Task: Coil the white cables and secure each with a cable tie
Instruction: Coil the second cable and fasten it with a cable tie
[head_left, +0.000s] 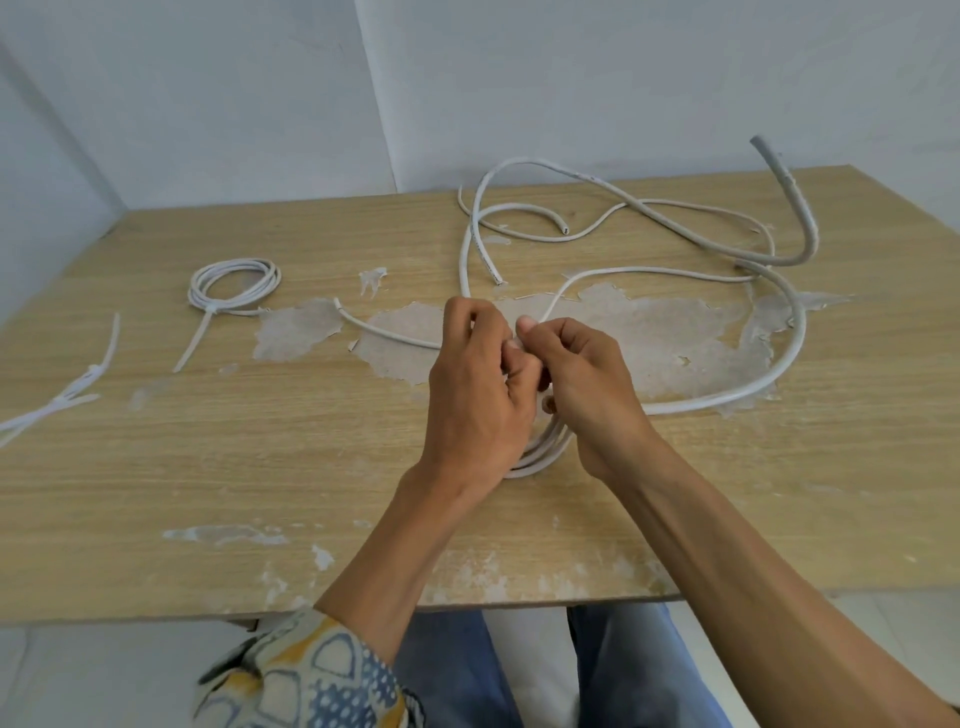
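Left hand (478, 384), right hand (584, 387): fingers curled, pinching thin white round cable coil (540, 454) just beneath. Risk: springy loops slip free, unwinding, if pinch loosens before tying.

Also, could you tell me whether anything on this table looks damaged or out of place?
Yes: the table has lost its wood-grain surface in large pale patches around the middle, under the loose white cables, and it is flaking along the near edge.
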